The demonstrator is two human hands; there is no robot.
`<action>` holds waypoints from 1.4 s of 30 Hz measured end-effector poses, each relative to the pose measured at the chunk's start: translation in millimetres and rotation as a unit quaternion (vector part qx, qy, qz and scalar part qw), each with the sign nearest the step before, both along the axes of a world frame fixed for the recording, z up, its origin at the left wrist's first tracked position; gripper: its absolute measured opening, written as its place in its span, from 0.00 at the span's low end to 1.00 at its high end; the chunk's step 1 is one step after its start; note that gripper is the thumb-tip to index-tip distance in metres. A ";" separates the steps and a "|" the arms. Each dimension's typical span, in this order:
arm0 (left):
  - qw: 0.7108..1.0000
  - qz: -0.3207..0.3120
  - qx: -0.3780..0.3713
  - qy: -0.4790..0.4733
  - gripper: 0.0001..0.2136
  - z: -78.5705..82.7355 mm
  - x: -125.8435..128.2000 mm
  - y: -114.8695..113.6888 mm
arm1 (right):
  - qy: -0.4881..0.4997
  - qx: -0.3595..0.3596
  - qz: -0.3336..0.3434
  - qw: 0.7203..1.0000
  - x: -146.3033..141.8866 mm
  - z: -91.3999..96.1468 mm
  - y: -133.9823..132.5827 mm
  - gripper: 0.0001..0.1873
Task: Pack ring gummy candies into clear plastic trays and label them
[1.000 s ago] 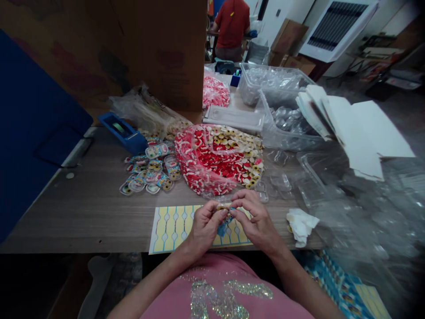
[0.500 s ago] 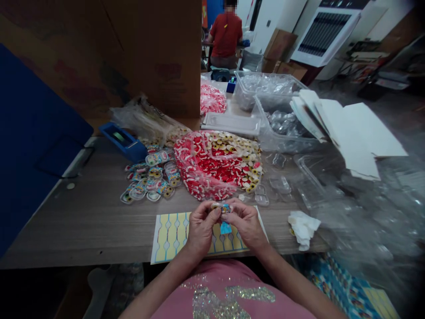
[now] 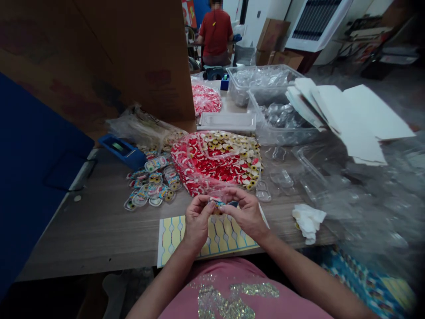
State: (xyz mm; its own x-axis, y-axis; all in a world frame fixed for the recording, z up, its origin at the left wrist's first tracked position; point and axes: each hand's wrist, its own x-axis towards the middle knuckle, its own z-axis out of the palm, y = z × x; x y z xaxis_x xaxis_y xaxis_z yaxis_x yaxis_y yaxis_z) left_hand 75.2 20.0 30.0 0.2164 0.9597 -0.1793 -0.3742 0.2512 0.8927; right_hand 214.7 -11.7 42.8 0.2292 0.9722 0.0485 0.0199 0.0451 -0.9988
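Note:
Between the fingertips of both hands is a small plastic case [image 3: 218,204] with a colourful label; the fingers cover much of it. My left hand [image 3: 198,221] pinches it from the left. From the right, my right hand [image 3: 246,216] grips the same case with thumb and fingers. A yellow sticker sheet [image 3: 222,237] with blue lines lies under the hands. Just beyond them sits an open bag of red, white and yellow pieces [image 3: 215,161]. Several labelled cases [image 3: 154,190] lie piled to the left.
A blue tape dispenser [image 3: 122,153] stands behind the pile. Clear bins [image 3: 282,137] of plastic shells, white cards [image 3: 352,115] and a crumpled tissue [image 3: 308,221] are on the right. A cardboard box [image 3: 142,57] rises at the back left. A person in red [image 3: 215,33] sits far off.
The blue label flap that hung below the case no longer shows there. My right fingers have lifted and spread a little over the case. The camera view has shifted slightly.

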 end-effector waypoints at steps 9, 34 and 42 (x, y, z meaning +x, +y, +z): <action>0.996 -0.005 -0.065 -0.053 0.12 -2.9 -1.5 -2.5 | -0.138 0.085 -0.075 0.984 3.4 -2.7 -1.1 0.32; 0.998 -0.019 -0.035 -0.055 0.11 -7.9 -10.2 -10.7 | -0.101 0.037 0.175 0.979 3.2 -2.7 -3.9 0.09; 0.987 -0.085 -0.106 -0.086 0.15 -10.5 -8.5 -9.9 | -0.038 -0.052 0.025 0.998 -8.9 -25.0 -2.8 0.11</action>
